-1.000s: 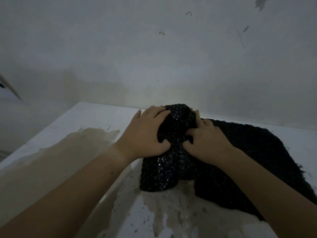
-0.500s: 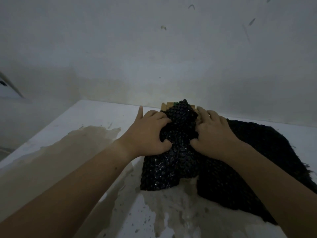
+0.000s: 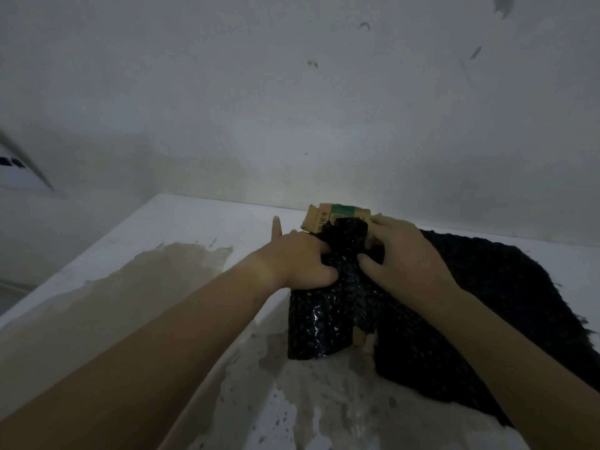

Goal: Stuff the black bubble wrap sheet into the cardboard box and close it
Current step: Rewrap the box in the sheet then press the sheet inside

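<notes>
Black bubble wrap (image 3: 324, 319) bunched in the middle of the worn white table (image 3: 194, 228), draped over the near side of the cardboard box (image 3: 334, 216). Only the far flap showing, brown with a green band, behind the hands; the box opening hidden, so no telling how much wrap is already inside. Loose end hanging toward the viewer, touching the table. Long axis of the bundle running near to far, straight between the hands. Left hand (image 3: 298, 258) on the left, fingers curled and clamped on the wrap, one finger pointing up free. Right hand (image 3: 399, 254) on the right, fingers likewise closed into the wrap. Both equally near. Box lying just beyond the fingertips, so likely a push forward and down. Dark knitted mat (image 3: 519, 303) spread under the right forearm, beside the bundle.
</notes>
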{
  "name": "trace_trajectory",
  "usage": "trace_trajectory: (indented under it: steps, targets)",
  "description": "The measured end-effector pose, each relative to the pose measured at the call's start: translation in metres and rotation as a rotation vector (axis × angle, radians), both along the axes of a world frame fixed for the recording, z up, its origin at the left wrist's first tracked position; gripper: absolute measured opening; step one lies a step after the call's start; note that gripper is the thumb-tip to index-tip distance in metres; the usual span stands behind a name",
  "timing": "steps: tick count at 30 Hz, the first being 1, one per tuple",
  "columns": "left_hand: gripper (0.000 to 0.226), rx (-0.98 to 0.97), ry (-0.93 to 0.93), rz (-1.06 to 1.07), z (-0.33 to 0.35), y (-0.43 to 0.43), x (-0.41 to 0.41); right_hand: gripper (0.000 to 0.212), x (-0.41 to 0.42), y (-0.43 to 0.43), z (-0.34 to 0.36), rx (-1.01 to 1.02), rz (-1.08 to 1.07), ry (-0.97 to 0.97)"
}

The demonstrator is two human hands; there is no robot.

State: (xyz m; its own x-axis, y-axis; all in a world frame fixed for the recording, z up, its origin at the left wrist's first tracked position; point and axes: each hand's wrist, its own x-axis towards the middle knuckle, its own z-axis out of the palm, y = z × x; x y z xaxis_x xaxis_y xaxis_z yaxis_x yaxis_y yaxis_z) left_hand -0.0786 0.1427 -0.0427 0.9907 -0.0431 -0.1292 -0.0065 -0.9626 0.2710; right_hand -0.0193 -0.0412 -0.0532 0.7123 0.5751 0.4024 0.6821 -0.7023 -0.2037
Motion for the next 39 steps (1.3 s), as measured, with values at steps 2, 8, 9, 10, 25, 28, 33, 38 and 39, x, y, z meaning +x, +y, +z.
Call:
trace_trajectory:
  steps: [2,8,9,10,25,28,33,38,39]
  targets:
    - [0.022,-0.009,0.017,0.035,0.004,-0.003,0.004,0.018,-0.003,-0.002,0.0,-0.007,0.001,-0.056]
    - [0.024,0.087,0.001,0.024,0.001,-0.009,0.007,0.039,0.003,0.007,-0.003,-0.36,-0.128,0.175]
    - [0.025,0.086,-0.017,0.021,0.001,-0.008,0.005,0.042,0.008,0.01,-0.001,-0.406,-0.145,0.28]
    - [0.025,0.085,-0.044,0.013,0.0,-0.008,0.003,0.045,0.013,0.013,0.001,-0.466,-0.16,0.384]
    - [0.042,0.296,-0.327,-0.091,-0.008,-0.012,-0.005,0.026,-0.015,-0.002,0.002,-0.137,-0.101,-0.019]
    - [0.035,0.326,-0.16,-0.071,0.0,-0.016,0.006,0.031,-0.015,-0.001,0.001,-0.114,-0.044,-0.11]
    - [0.043,0.302,0.05,-0.03,0.005,-0.016,0.02,0.05,-0.011,0.005,-0.002,-0.269,-0.072,-0.04]
    - [0.034,0.198,0.007,-0.041,0.003,-0.009,0.011,0.051,-0.005,0.015,0.002,-0.439,-0.125,0.282]
    - [0.034,0.214,-0.058,-0.061,0.002,-0.008,0.007,0.053,-0.003,0.017,0.004,-0.477,-0.125,0.329]
